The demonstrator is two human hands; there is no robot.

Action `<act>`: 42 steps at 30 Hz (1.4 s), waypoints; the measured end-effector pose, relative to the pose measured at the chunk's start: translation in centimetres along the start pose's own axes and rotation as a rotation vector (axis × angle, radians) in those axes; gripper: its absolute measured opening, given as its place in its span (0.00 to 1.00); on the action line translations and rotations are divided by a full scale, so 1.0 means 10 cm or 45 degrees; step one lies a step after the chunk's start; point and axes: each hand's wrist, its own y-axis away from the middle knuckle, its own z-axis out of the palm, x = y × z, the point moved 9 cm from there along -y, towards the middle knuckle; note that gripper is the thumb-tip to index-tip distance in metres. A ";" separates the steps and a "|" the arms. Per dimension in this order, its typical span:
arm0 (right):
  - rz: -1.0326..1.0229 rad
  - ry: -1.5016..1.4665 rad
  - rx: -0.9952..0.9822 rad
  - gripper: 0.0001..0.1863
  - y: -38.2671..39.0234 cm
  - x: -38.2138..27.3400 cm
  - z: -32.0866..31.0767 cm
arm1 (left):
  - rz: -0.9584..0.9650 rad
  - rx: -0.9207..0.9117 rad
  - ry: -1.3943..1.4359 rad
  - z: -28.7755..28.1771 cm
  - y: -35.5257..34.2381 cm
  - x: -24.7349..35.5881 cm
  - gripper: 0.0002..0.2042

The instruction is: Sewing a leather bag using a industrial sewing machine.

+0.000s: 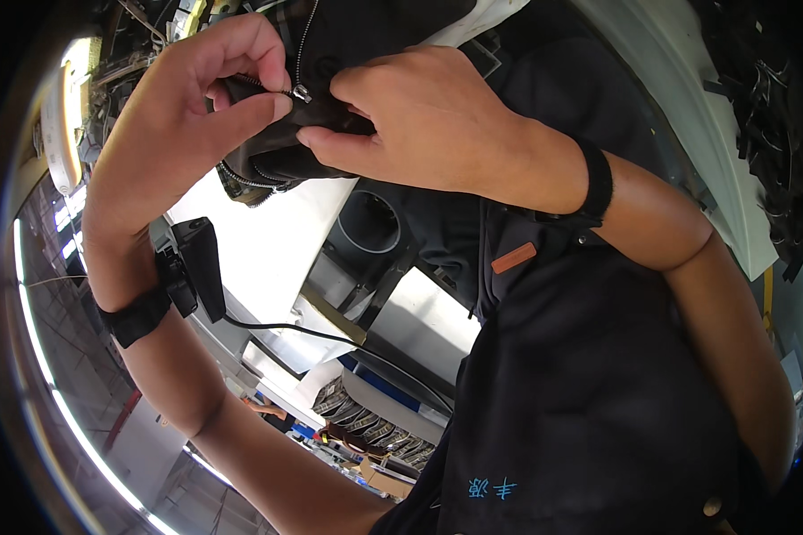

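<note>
Below the dark cloth [287, 159] we see bare white table [241, 241], open up to its edge. The cloth is between our hands. Our left hand [180, 114] bends in, pinching the zip [302, 93]; our right hand [446, 120] touches the cloth, but we can't tell if it grips.

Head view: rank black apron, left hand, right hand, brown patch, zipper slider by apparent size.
Largest to smallest:
1. Black apron
2. Left hand and right hand: too alike to rank
3. Brown patch
4. Zipper slider
</note>
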 end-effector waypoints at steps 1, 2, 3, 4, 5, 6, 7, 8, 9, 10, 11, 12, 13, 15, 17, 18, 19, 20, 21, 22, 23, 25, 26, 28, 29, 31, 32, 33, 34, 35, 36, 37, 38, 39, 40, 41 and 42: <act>0.033 0.013 -0.051 0.24 0.01 0.02 0.03 | -0.013 -0.008 0.032 0.01 0.00 -0.01 0.07; -0.035 0.013 0.133 0.21 0.02 -0.02 -0.10 | -0.028 -0.014 0.064 0.02 0.00 -0.01 0.08; -0.063 0.024 0.276 0.19 0.03 -0.04 -0.20 | -0.031 -0.009 0.065 0.02 0.00 -0.01 0.08; -0.108 0.009 0.309 0.19 0.03 -0.07 -0.22 | -0.049 -0.007 0.082 0.02 0.00 -0.02 0.09; -0.186 -0.063 0.467 0.17 0.04 -0.10 -0.32 | -0.067 -0.007 0.101 0.02 0.00 -0.03 0.10; -0.263 -0.056 0.552 0.18 0.06 -0.13 -0.38 | -0.069 -0.007 0.106 0.02 0.00 -0.03 0.10; -0.258 -0.156 0.459 0.24 0.02 -0.10 -0.33 | -0.061 -0.016 0.095 0.02 0.00 -0.02 0.10; -0.294 -0.203 0.452 0.30 0.02 -0.09 -0.35 | -0.052 -0.025 0.084 0.01 0.00 -0.01 0.10; -0.410 -0.186 0.563 0.28 0.00 -0.14 -0.42 | -0.052 -0.021 0.082 0.00 0.00 -0.02 0.10; -0.475 -0.196 0.601 0.26 -0.03 -0.15 -0.45 | -0.069 -0.047 0.130 0.01 0.01 -0.03 0.10; -0.541 -0.203 0.637 0.25 -0.06 -0.17 -0.48 | -0.087 -0.068 0.177 0.01 0.01 -0.05 0.10; -0.606 -0.209 0.674 0.24 -0.09 -0.18 -0.50 | -0.090 -0.051 0.173 -0.01 0.02 -0.05 0.10; -0.596 -0.164 0.575 0.24 -0.11 -0.17 -0.47 | -0.041 -0.058 0.168 -0.02 0.01 -0.03 0.10; -0.571 -0.126 0.394 0.21 -0.18 -0.15 -0.37 | 0.033 -0.092 0.130 -0.01 0.01 0.03 0.10; -0.579 -0.140 0.349 0.19 -0.19 -0.14 -0.33 | 0.051 -0.066 0.049 -0.03 0.02 0.05 0.10; -0.572 -0.155 0.311 0.17 -0.19 -0.14 -0.29 | 0.071 -0.055 -0.035 -0.04 0.02 0.07 0.10; -0.576 -0.155 0.307 0.17 -0.19 -0.13 -0.26 | 0.069 -0.051 -0.032 -0.04 0.02 0.08 0.10; -0.540 -0.229 0.290 0.15 -0.21 -0.10 -0.23 | 0.078 -0.035 -0.037 -0.05 0.02 0.09 0.10; -0.525 -0.267 0.283 0.14 -0.21 -0.10 -0.18 | 0.086 -0.018 -0.046 -0.07 0.03 0.10 0.09; -0.511 -0.305 0.277 0.14 -0.22 -0.08 -0.14 | 0.085 -0.015 -0.050 -0.07 0.04 0.11 0.09; -0.453 -0.276 0.374 0.13 -0.20 -0.07 -0.14 | 0.068 0.021 -0.055 -0.08 0.06 0.10 0.09; -0.350 -0.382 0.470 0.11 -0.19 0.00 -0.13 | 0.139 0.227 -0.158 -0.14 0.18 0.18 0.10; -0.359 -0.381 0.482 0.11 -0.19 -0.01 -0.13 | 0.273 0.495 -0.280 -0.21 0.28 0.30 0.10; -0.332 -0.523 0.427 0.10 -0.20 0.01 -0.12 | 0.288 0.834 -0.544 -0.20 0.51 0.39 0.08; -0.343 -0.517 0.455 0.10 -0.19 -0.02 -0.15 | 0.255 0.959 -0.567 -0.11 0.62 0.40 0.09; -0.325 -0.516 0.429 0.11 -0.20 -0.04 -0.17 | 0.154 1.201 -0.487 0.15 0.79 0.34 0.13; -0.308 -0.532 0.405 0.11 -0.21 -0.04 -0.17 | 0.091 1.317 -0.423 0.28 0.84 0.27 0.15; -0.303 -0.511 0.333 0.07 -0.20 -0.04 -0.16 | 0.099 1.374 -0.374 0.40 0.85 0.21 0.16; -0.312 -0.498 0.317 0.07 -0.19 -0.05 -0.17 | 0.128 1.443 -0.353 0.50 0.87 0.16 0.17; -0.305 -0.480 0.303 0.07 -0.19 -0.06 -0.15 | 0.102 1.525 -0.361 0.60 0.90 0.11 0.18; -0.299 -0.463 0.285 0.07 -0.19 -0.06 -0.13 | 0.080 1.598 -0.360 0.69 0.91 0.06 0.18; -0.319 -0.428 0.292 0.07 -0.19 -0.09 -0.13 | 0.082 1.634 -0.396 0.74 0.91 0.02 0.18; -0.331 -0.427 0.269 0.07 -0.20 -0.10 -0.10 | 0.098 1.679 -0.453 0.78 0.91 0.01 0.18; -0.343 -0.410 0.310 0.08 -0.19 -0.11 -0.11 | 0.110 1.742 -0.412 0.81 0.92 -0.03 0.16; -0.351 -0.396 0.349 0.09 -0.19 -0.12 -0.12 | 0.095 1.765 -0.409 0.82 0.92 -0.07 0.16; -0.375 -0.376 0.354 0.09 -0.18 -0.14 -0.12 | 0.125 1.791 -0.434 0.83 0.92 -0.07 0.16; -0.391 -0.368 0.339 0.09 -0.18 -0.16 -0.11 | 0.152 1.815 -0.465 0.83 0.93 -0.06 0.15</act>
